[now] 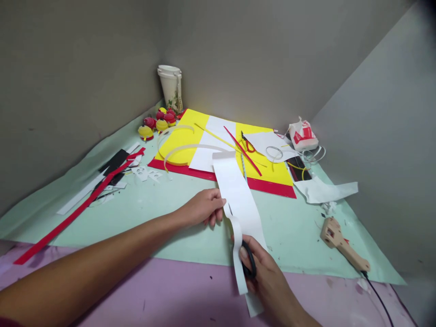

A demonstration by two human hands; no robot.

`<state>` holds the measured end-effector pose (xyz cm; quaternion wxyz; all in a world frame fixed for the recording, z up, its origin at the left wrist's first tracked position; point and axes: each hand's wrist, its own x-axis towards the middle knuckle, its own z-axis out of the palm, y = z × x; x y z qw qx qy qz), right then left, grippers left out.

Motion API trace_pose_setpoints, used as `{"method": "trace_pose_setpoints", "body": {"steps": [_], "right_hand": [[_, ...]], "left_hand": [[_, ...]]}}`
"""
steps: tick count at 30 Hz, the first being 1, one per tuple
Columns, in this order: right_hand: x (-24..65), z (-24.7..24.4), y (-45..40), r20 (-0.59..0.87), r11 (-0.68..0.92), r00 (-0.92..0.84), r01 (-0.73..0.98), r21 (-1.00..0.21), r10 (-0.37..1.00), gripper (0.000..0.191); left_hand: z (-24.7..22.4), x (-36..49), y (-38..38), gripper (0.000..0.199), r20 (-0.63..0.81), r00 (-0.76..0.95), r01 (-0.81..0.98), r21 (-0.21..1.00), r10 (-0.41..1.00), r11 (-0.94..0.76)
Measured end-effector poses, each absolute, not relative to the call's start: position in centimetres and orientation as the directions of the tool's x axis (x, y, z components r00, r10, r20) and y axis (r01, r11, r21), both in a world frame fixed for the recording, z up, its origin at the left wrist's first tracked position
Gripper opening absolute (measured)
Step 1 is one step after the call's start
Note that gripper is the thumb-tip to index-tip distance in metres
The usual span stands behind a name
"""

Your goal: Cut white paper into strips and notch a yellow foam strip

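A long white paper strip (241,195) stretches from the coloured sheets toward me. My left hand (209,206) pinches its left edge between thumb and fingers. My right hand (264,268) grips black-handled scissors (251,261), whose blades are mostly hidden behind the paper. A narrower strip (238,254), partly cut from the left edge, curls down over the scissors. Beyond the hands lie yellow sheets (277,172), a white sheet (203,159) and a red sheet (272,187), flat on the pale green table cover (163,236).
A hot glue gun (344,245) with a black cord lies at right. Red-handled pliers (248,143) rest on the sheets. Small red and yellow lanterns (146,132) and a white cup (170,88) stand at back left. A long red strip (81,206) and paper scraps lie left; a tissue pack (303,135) sits back right.
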<state>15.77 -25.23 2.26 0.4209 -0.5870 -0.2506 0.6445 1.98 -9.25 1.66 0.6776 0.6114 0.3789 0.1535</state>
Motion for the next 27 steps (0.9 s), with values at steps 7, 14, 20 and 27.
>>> {"method": "trace_pose_setpoints", "body": {"steps": [7,14,20,27], "right_hand": [[15.71,2.13,-25.36,-0.559,-0.526,0.028,-0.307,-0.793,0.828,0.046],[15.71,2.2,-25.27,-0.548,-0.517,0.042,-0.28,-0.809,0.835,0.041],[15.66,2.45,-25.18,-0.54,-0.513,0.053,-0.245,-0.822,0.84,0.044],[15.65,2.1,-25.41,-0.554,-0.523,0.043,-0.274,-0.807,0.832,0.045]], "left_hand": [[1.42,2.0,-9.16,0.018,-0.33,0.667,0.263,0.943,0.669,0.203],[1.49,1.99,-9.19,0.019,-0.329,0.666,0.257,0.944,0.669,0.209],[1.64,1.99,-9.25,0.018,-0.325,0.673,0.254,0.945,0.665,0.204],[1.45,1.92,-9.16,0.019,-0.317,0.683,0.255,0.948,0.658,0.191]]}}
